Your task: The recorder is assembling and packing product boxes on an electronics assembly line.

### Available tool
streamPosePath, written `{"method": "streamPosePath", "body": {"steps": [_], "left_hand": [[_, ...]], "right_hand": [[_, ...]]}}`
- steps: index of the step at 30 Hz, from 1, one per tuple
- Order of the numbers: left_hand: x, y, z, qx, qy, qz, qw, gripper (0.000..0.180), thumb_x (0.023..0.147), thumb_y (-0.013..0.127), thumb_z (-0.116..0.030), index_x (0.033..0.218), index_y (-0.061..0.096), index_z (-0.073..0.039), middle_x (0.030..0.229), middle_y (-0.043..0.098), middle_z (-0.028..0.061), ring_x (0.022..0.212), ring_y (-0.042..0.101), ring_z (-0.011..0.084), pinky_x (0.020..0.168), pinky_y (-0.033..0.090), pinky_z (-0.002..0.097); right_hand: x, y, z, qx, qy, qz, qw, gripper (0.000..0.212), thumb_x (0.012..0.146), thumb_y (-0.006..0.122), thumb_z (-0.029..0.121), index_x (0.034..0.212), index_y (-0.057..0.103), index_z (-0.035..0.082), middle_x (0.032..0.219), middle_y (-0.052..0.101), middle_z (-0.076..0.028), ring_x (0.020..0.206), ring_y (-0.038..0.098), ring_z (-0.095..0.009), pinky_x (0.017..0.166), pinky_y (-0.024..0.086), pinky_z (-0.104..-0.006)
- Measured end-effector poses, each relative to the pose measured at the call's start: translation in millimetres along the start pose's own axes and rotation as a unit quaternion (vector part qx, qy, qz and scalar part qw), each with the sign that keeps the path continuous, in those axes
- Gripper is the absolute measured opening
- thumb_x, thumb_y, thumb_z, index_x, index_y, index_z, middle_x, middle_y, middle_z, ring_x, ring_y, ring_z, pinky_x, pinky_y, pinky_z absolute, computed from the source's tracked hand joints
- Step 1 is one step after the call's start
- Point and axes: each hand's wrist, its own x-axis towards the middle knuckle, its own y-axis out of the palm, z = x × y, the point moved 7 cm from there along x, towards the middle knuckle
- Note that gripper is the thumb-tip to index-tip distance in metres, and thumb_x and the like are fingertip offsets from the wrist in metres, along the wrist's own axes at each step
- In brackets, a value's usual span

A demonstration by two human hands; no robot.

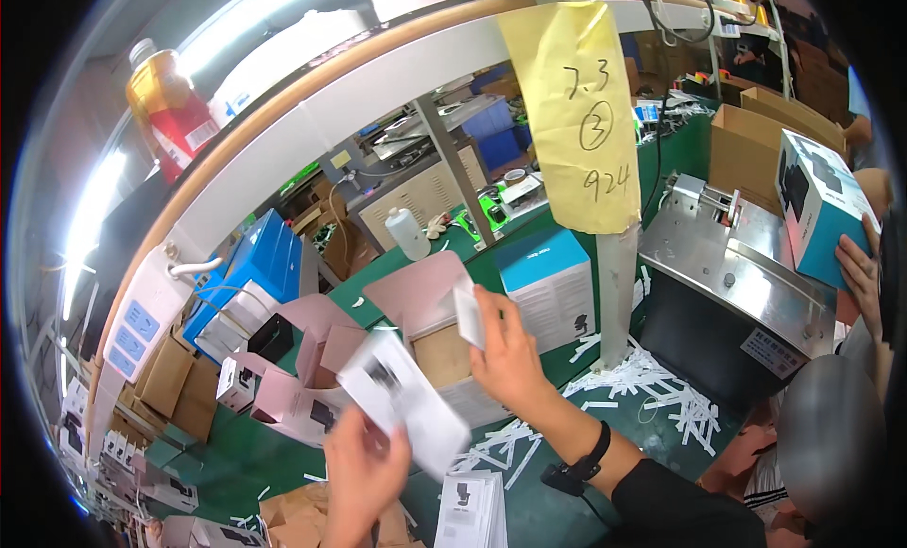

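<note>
My left hand (368, 463) pinches a white printed booklet (404, 397) with a dark product picture; it is tilted and blurred by motion. Over the open box (416, 293), pink inside with brown cardboard in it, my right hand (507, 354) grips a small white card (469, 314) between thumb and fingers. The card's full shape is partly hidden by the fingers. Below the booklet lies a stack of similar white booklets (470, 512) on the green table. A second open pink-lined box (321, 345) stands to the left of the first.
Behind the right hand stands a closed teal and white box (548, 283). White paper strips (652, 387) litter the table beside a post with a yellow paper (576, 113). At right, another person's hand (860, 265) holds a boxed product (822, 208) over a metal machine (727, 265).
</note>
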Motion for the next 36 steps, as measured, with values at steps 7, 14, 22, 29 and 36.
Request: {"method": "streamPosePath", "body": {"steps": [7,14,22,29,36], "left_hand": [[68.6,52.9,30.3,0.235,0.13,-0.101,0.958,0.013,0.079,0.063,-0.004,0.089,0.056,0.0,0.08,0.057,0.0154,0.068,0.059,0.0348,0.063,0.048,0.0452],[62.0,47.7,46.6,0.211,0.096,-0.136,0.963,0.014,0.074,0.065,-0.005,0.08,0.052,-0.002,0.083,0.052,0.0156,0.073,0.054,0.0361,0.067,0.045,0.0469],[57.1,73.8,58.1,0.167,0.129,-0.161,0.964,0.052,0.073,0.077,-0.006,0.117,0.051,0.003,0.116,0.043,0.024,0.107,0.049,0.0395,0.085,0.047,0.0472],[61.4,84.2,60.6,0.143,0.186,-0.105,0.966,0.045,0.081,0.077,-0.006,0.121,0.058,0.003,0.123,0.052,0.0196,0.108,0.058,0.0377,0.088,0.053,0.0407],[49.5,144.4,85.5,0.111,0.3,0.012,0.947,0.034,0.089,0.067,-0.026,0.11,0.07,0.001,0.118,0.068,0.0185,0.118,0.061,0.0362,0.099,0.047,0.0454]], "right_hand": [[1.2,-1.8,-7.8,-0.026,-0.018,-0.021,0.999,0.058,0.077,0.067,-0.001,0.133,0.055,0.007,0.116,0.056,-0.015,0.089,0.066,-0.038,0.077,0.058,-0.0461],[-3.5,3.7,-6.1,-0.059,-0.061,0.005,0.996,0.059,0.074,0.07,0.001,0.132,0.062,0.01,0.115,0.056,-0.009,0.104,0.061,-0.028,0.072,0.059,-0.0391],[-2.8,-7.3,-14.2,-0.028,-0.046,0.011,0.999,0.052,0.08,0.075,0.009,0.131,0.064,0.009,0.117,0.056,-0.011,0.105,0.06,-0.031,0.082,0.056,-0.0407],[-12.3,-4.8,-28.1,0.025,-0.074,-0.039,0.996,0.049,0.082,0.081,0.021,0.127,0.068,0.008,0.137,0.042,-0.024,0.116,0.054,-0.039,0.101,0.048,-0.0453],[-16.8,0.5,-70.7,-0.058,-0.068,-0.019,0.996,0.027,0.098,0.061,0.02,0.116,0.072,0.003,0.146,0.045,-0.021,0.137,0.038,-0.038,0.115,0.028,-0.0488]]}}
